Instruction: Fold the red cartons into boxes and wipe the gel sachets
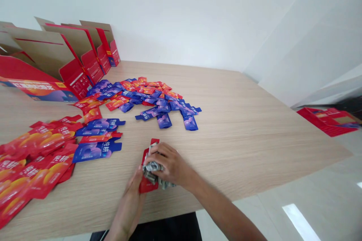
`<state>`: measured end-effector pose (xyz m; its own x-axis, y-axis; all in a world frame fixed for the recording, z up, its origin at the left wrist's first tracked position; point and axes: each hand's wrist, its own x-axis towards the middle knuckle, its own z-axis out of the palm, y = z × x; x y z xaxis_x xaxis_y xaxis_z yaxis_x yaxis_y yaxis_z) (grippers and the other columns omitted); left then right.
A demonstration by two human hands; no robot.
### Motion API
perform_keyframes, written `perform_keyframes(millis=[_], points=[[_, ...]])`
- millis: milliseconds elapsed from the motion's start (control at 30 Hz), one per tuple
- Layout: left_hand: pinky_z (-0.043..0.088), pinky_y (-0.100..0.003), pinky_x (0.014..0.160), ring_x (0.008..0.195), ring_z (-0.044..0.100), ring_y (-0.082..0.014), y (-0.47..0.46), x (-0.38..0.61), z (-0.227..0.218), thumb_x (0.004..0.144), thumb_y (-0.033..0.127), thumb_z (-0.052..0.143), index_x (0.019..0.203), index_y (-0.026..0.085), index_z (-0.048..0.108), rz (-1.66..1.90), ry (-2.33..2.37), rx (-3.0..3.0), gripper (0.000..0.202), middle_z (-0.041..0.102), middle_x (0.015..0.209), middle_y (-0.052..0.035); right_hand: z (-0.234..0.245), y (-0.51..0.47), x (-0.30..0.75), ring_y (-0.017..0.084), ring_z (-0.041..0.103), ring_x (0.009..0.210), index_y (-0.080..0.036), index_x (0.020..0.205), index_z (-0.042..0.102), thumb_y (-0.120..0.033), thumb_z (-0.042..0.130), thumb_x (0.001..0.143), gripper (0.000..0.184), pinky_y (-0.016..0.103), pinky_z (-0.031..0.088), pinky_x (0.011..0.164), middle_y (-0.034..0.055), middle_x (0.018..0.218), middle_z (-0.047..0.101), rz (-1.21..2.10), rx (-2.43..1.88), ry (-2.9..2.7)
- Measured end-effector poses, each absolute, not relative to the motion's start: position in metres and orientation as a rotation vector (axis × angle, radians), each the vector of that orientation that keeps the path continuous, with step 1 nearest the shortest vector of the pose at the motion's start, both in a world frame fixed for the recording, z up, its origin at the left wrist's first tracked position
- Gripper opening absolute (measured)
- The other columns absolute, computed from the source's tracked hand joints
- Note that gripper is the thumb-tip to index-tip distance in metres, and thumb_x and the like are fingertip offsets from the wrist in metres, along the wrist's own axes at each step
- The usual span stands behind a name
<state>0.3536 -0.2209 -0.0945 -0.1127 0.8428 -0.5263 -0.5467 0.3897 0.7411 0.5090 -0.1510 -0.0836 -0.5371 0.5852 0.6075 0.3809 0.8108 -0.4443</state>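
Note:
Near the table's front edge, my left hand (130, 194) grips a small red carton (147, 186) by its left side, thumb along the edge and the other fingers mostly hidden. My right hand (174, 165) is closed on a wad of crumpled printed paper, like newspaper (152, 167), right at the carton. More grey-white paper sticks out below my right palm. Whether the wad is inside the carton or on top of it, I cannot tell. A red flap shows above the fingers of my right hand.
Flattened red cartons (42, 158) overlap on the left, with blue ones (97, 150) beside them. Small red and blue packets (158, 101) lie heaped beyond my hands. Large open boxes (70, 79) stand at the back left. A red box (328, 120) is past the table's right edge.

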Motion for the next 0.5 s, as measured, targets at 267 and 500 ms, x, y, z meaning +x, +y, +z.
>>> perform_keyframes(millis=[267,500], points=[[0.061,-0.05,0.109,0.14,0.064,-0.0423,-0.221,0.355,-0.08,0.047,0.052,0.102,0.082,0.027,0.077,1.215,1.239,0.268,0.049,0.084,0.115,-0.0098,-0.077,-0.148,0.518,0.021,0.068,0.112,-0.023,0.111,0.072,-0.015,0.081,0.092,0.023,0.035,0.059,0.102,0.0063,0.113,0.069,0.479,-0.785,-2.101],[0.067,-0.046,0.092,0.117,0.076,-0.0401,-0.211,0.353,-0.097,0.053,0.075,0.093,0.099,0.019,0.079,1.283,1.272,0.237,0.074,0.084,0.105,-0.0111,-0.087,-0.15,0.511,0.018,0.07,0.113,-0.025,0.111,0.073,-0.029,0.08,0.098,0.015,0.032,0.057,0.108,0.0057,0.118,0.073,0.384,-0.438,-2.45]])
